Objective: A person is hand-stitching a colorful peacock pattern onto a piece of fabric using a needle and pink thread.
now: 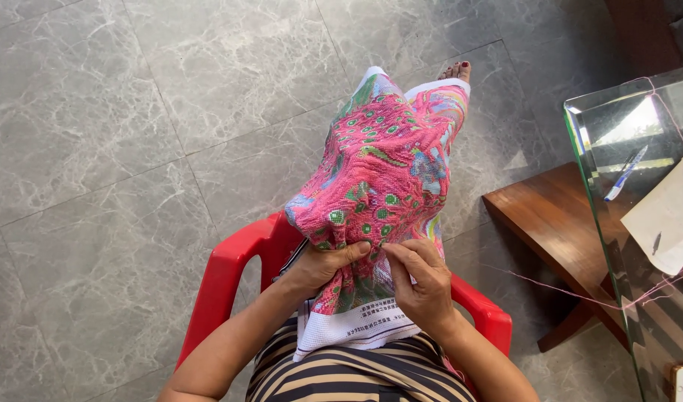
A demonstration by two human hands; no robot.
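The cloth [382, 179], draped over the lap, is gripped by the left hand [323, 264] and pinched by the right hand [423, 279]. Most is stitched pink; only the white hem remains bare.

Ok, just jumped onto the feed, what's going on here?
A person sits in a red plastic chair with a pink cross-stitch canvas draped over their lap and outstretched leg. The left hand bunches the stitched fabric near its lower edge, while the right hand pinches the cloth beside it, fingertips together. A pink thread trails off toward the glass table on the right, where a blue pen and paper lie.
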